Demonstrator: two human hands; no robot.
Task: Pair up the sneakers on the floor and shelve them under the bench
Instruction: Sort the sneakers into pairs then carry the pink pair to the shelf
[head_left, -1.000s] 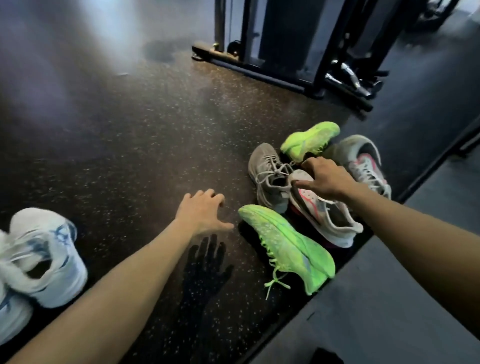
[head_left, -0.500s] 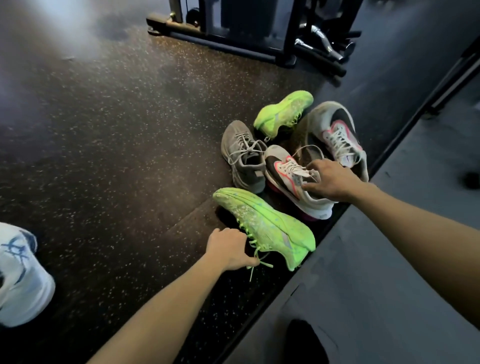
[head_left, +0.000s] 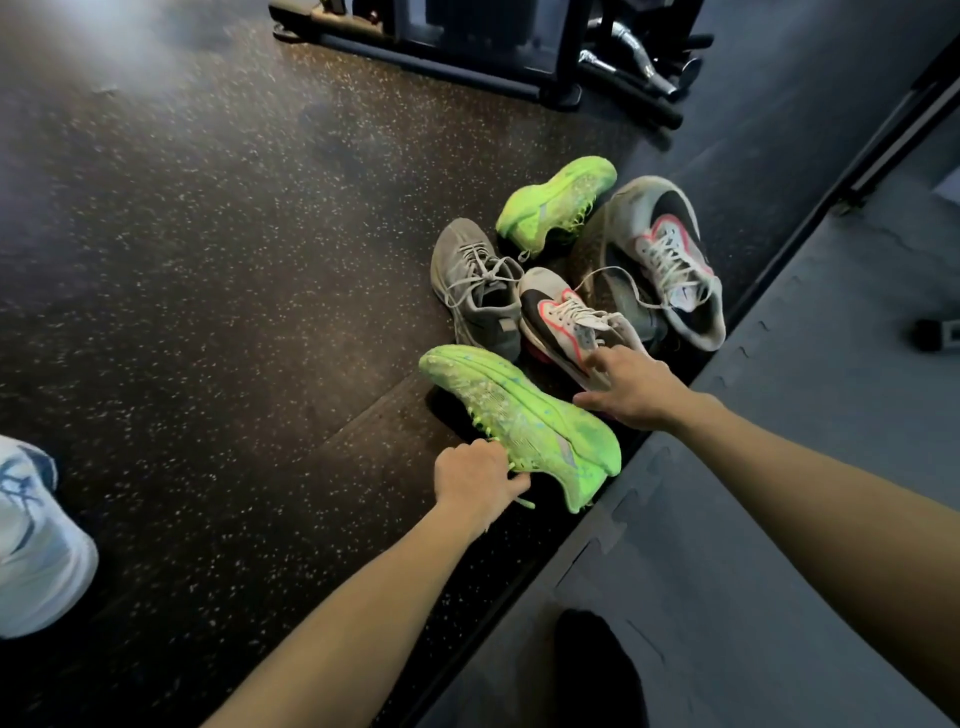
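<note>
Speckled gym flooring holds the pile: my left hand pinches the near green sneaker by its laces, light and floppy, while my right hand, fingers spread, touches the white-pink sneaker just beyond.

A dark rubber floor flecked with pale specks carries everything here. Along its right edge, against a grey foam mat, five sneakers huddle together: a near green sneaker on its side, a grey sneaker, a white-and-black sneaker, a second white-and-black sneaker, and a far green sneaker. At the left edge sits a white-and-blue sneaker. A black machine frame stands along the far edge.
</note>
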